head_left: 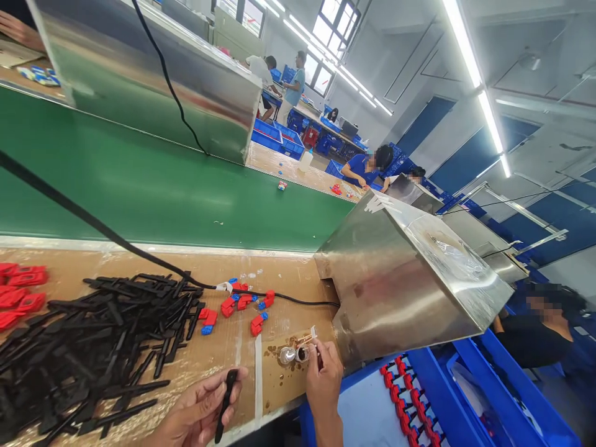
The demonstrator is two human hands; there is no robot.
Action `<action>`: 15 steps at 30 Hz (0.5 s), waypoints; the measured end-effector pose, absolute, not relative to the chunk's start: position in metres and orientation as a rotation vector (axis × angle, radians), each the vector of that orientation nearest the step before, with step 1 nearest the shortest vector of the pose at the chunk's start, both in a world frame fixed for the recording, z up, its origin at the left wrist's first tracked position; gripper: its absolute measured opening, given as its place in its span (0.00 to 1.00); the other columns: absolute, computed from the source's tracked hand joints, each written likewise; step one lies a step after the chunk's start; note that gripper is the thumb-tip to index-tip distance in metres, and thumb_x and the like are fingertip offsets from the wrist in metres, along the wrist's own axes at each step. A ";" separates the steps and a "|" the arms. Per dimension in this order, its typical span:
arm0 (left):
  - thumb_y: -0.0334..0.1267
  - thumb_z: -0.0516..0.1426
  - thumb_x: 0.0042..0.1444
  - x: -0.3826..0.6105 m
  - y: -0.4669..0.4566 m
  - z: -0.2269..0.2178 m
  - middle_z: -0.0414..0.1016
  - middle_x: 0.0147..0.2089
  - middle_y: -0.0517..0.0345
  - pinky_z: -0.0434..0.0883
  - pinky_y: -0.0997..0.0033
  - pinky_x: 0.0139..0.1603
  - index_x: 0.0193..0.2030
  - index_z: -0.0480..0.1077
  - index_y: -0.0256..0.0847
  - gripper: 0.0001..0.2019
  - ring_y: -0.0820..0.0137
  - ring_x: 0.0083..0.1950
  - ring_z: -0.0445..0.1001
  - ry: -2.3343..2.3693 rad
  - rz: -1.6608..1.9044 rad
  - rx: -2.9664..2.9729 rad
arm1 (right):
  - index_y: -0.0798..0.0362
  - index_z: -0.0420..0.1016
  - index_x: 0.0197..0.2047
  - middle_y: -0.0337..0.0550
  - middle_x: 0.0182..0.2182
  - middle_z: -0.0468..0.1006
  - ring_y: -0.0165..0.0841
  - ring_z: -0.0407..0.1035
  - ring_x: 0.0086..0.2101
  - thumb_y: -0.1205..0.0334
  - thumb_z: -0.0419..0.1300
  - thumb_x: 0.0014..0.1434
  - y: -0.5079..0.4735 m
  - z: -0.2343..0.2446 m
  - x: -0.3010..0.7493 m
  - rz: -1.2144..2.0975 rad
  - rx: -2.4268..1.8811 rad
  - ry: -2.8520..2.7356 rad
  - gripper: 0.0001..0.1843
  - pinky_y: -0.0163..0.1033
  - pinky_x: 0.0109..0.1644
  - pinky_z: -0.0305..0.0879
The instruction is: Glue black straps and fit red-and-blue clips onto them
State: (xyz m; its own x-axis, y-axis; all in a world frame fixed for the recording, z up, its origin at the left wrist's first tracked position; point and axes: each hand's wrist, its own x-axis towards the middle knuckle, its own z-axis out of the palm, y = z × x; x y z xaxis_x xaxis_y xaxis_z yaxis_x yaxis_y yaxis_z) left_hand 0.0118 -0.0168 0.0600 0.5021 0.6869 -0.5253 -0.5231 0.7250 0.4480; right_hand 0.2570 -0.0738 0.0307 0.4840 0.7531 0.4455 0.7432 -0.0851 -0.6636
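Note:
My left hand is closed around a black plastic stick-shaped part, held upright over the table's front edge. My right hand pinches beside a small clear jar with dark content; whatever lies between its fingertips is too small to make out. A round clear piece sits against the jar's left side. Just behind them lie thin pale sticks. Left of my left hand spreads a big heap of similar black parts. Several red-and-blue plastic pieces rest on the table behind the jar.
A green conveyor belt runs behind the brown table. A metal hood stands at right; a black cable crosses the table. Red pieces with black parts lie in a blue bin at lower right. Co-workers sit beyond.

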 end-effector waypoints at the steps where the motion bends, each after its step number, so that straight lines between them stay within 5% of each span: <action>1: 0.52 0.82 0.23 0.012 -0.016 0.060 0.74 0.24 0.61 0.55 0.86 0.14 0.30 0.85 0.40 0.27 0.78 0.22 0.66 0.733 0.729 0.228 | 0.52 0.86 0.43 0.46 0.31 0.80 0.35 0.76 0.31 0.52 0.57 0.72 -0.073 0.033 0.256 -0.044 -1.815 -1.329 0.18 0.36 0.36 0.71; 15: 0.39 0.82 0.25 0.016 -0.018 0.029 0.81 0.32 0.58 0.75 0.83 0.25 0.36 0.84 0.38 0.27 0.69 0.32 0.81 0.914 0.700 0.265 | 0.51 0.82 0.41 0.44 0.30 0.80 0.32 0.75 0.28 0.58 0.49 0.77 -0.067 0.053 0.260 -0.312 -1.842 -1.744 0.20 0.34 0.31 0.65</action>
State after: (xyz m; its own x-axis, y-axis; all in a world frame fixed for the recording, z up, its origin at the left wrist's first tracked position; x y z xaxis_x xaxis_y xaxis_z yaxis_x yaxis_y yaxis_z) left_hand 0.0164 -0.0177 0.0288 0.4106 0.6559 -0.6334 -0.4403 0.7509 0.4922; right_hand 0.2604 -0.0666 0.0525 0.1191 0.8341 0.5387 0.9691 0.0204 -0.2458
